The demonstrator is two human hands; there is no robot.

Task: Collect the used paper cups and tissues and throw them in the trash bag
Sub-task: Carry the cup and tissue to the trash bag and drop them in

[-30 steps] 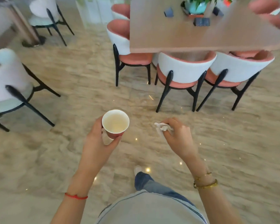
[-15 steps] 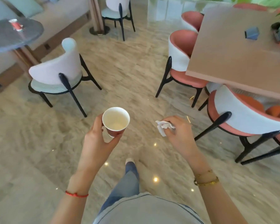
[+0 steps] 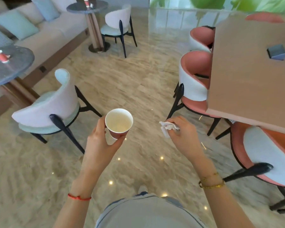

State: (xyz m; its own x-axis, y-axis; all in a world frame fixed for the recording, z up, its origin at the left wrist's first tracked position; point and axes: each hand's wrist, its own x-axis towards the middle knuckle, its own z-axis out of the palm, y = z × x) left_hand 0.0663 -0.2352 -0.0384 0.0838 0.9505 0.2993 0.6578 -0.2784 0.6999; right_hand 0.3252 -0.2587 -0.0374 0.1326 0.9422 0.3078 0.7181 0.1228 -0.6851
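My left hand (image 3: pixel 99 142) grips a red paper cup (image 3: pixel 118 122) upright in front of me; its white inside looks empty. A crumpled white tissue (image 3: pixel 167 127) is pinched in my right hand (image 3: pixel 183 137), level with the cup and apart from it. Another red paper cup (image 3: pixel 0 55) stands on a dark round table (image 3: pixel 11 68) at the far left. A third red cup (image 3: pixel 86 2) stands on a second round table (image 3: pixel 87 8) at the back. No trash bag is in view.
A pale blue chair (image 3: pixel 48 111) stands left of my hands, another (image 3: pixel 116 25) farther back. Pink chairs (image 3: pixel 196 83) surround a wooden table (image 3: pixel 253 71) on the right, which carries a small dark box (image 3: pixel 276 51). A sofa (image 3: pixel 39 30) lines the left wall. Marble floor (image 3: pixel 138 79) stretches ahead.
The view has swung left: the wooden table and pink chairs slid to the right, and the sofa and round tables came into view. Both hands hold the cup and tissue as before.
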